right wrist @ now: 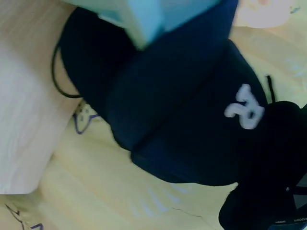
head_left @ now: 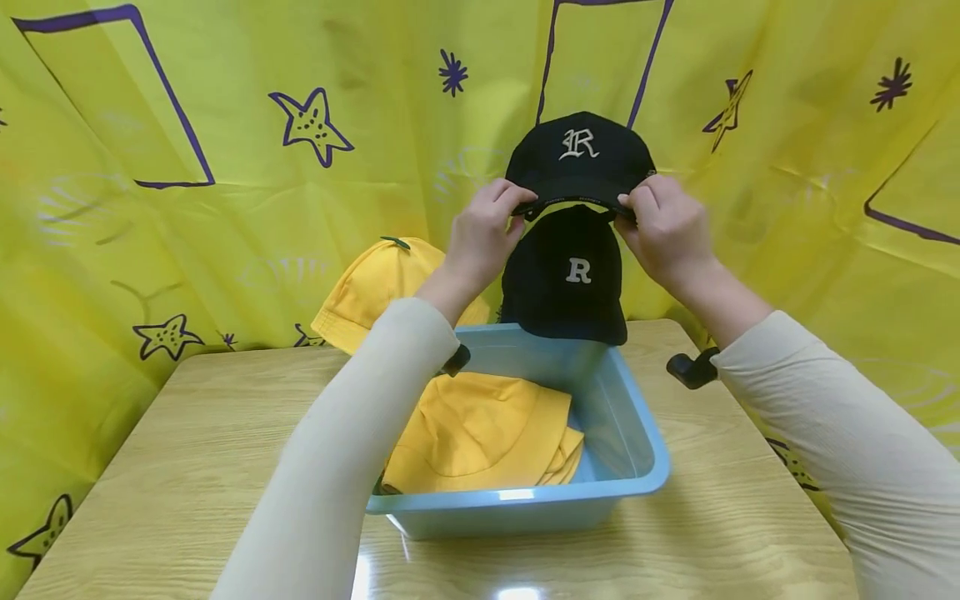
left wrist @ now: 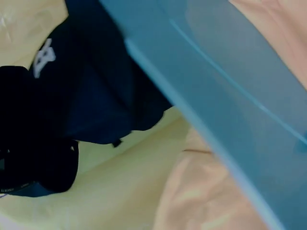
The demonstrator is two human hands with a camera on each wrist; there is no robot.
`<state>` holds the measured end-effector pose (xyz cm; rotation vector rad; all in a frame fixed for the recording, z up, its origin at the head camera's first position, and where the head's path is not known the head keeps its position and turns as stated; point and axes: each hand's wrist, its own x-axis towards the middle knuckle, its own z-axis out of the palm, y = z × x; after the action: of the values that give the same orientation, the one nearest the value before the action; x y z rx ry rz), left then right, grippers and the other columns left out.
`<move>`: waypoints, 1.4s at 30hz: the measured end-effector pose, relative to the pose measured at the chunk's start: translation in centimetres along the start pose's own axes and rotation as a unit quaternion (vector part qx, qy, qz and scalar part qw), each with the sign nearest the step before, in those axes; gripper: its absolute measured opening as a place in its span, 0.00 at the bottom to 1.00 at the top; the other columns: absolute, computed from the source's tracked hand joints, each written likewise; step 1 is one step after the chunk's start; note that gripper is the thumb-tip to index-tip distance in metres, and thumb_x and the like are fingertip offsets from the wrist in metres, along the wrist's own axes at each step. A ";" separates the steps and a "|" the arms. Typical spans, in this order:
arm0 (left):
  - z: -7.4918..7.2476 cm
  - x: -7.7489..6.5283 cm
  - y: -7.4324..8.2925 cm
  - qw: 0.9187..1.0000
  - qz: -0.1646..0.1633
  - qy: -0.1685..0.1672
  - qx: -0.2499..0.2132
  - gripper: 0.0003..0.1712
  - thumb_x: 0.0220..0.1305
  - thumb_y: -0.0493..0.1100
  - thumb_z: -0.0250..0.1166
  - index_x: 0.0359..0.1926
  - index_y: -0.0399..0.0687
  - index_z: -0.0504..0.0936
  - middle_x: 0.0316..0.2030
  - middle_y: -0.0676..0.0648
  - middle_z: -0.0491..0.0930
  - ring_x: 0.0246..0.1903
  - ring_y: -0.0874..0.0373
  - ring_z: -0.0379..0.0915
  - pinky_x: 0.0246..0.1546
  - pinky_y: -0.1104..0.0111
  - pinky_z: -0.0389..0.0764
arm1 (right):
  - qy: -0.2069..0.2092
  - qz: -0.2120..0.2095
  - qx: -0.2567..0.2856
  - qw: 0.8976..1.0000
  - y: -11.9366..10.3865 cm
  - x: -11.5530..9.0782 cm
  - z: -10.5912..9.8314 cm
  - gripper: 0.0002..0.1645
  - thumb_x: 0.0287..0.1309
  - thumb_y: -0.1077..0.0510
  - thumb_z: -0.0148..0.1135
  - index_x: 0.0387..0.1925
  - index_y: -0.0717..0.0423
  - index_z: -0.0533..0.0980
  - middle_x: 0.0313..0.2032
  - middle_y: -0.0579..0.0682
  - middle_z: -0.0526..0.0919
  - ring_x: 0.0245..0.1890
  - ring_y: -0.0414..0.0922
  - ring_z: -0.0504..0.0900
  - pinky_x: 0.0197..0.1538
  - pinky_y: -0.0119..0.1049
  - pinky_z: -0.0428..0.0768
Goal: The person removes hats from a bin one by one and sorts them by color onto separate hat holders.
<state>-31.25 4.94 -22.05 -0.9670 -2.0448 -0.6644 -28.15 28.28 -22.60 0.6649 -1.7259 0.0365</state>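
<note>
A black baseball cap (head_left: 577,154) with an ornate white R is raised in front of the curtain, above the far side of the bin. My left hand (head_left: 483,233) pinches its left edge and my right hand (head_left: 667,225) its right edge, thumbs underneath. Below it, a second black cap (head_left: 558,275) with a plain white R hangs over the far rim of the blue bin (head_left: 645,442). In the right wrist view the lower cap (right wrist: 201,129) overlaps part of the raised cap (right wrist: 273,158). Neither hand appears in its own wrist view.
Folded yellow hats (head_left: 480,433) lie inside the bin. Another yellow hat (head_left: 382,283) with a green leaf-like tab stands behind it, at the left. The bin sits on a wooden table (head_left: 225,450). A yellow patterned curtain (head_left: 375,50) hangs along the back edge.
</note>
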 end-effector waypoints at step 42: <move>4.3 -5.9 0.0 0.957 0.117 -0.266 0.009 0.14 0.53 0.29 0.62 0.41 0.42 0.79 0.39 0.47 0.77 0.35 0.54 0.77 0.38 0.70 0.78 | -0.258 0.041 0.106 0.960 -2.2 -9.6 -0.3 0.25 0.30 0.78 0.69 0.36 0.66 0.71 0.32 0.61 0.75 0.31 0.59 0.75 0.26 0.51 0.78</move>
<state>-30.51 5.58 -29.28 -1.4707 -2.3278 -0.2714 -25.81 30.48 -31.90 0.8073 -2.2748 0.1164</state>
